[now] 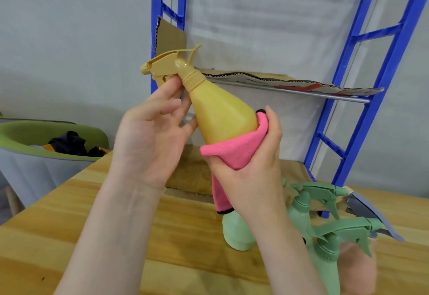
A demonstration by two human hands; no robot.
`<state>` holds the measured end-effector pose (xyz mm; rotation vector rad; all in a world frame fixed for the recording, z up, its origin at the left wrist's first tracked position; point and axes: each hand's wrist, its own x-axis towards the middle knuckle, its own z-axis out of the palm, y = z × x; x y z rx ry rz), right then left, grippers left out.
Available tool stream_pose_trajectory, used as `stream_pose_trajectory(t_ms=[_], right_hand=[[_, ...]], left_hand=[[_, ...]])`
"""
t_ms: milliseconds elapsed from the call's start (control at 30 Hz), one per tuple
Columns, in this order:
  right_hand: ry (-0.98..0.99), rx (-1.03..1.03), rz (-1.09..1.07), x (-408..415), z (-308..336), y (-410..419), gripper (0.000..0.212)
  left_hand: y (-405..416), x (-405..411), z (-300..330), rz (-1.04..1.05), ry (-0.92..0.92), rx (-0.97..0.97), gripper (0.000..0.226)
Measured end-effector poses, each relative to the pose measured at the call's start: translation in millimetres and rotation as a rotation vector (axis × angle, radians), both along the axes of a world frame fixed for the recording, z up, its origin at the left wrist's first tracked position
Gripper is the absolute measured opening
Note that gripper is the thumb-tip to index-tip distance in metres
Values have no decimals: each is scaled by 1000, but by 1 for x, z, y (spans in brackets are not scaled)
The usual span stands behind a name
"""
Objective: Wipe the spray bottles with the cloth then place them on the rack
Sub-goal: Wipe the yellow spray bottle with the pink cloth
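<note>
The left hand is gripping the yellow spray bottle near its neck; the right hand is clutching the pink cloth around its base.

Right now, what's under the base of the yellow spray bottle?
A pink cloth cups the base of the yellow spray bottle, pressed there by the right hand. The left hand holds the neck. The bottle's bottom itself is covered by the cloth, so it cannot be seen.
</note>
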<state>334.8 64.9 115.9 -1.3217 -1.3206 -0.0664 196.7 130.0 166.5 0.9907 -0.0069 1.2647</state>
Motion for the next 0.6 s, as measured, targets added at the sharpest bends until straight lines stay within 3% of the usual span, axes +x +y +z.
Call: stream_pose_trajectory(t_ms=[133,267,467,600], right_hand=[[66,-10,80,3,-2,1,116],[8,14,55,3,-2,-1,117],[-169,81,46,7,-5,1,107],[-256,94,42,5,-10,5,101]], left_hand=[[2,2,-2,47,-35,-56,39],[-3,10,-1,158,27,-55,43],[-11,23,-3,311,48,-183,8],[-5,19,-4,387,97,-153,18]])
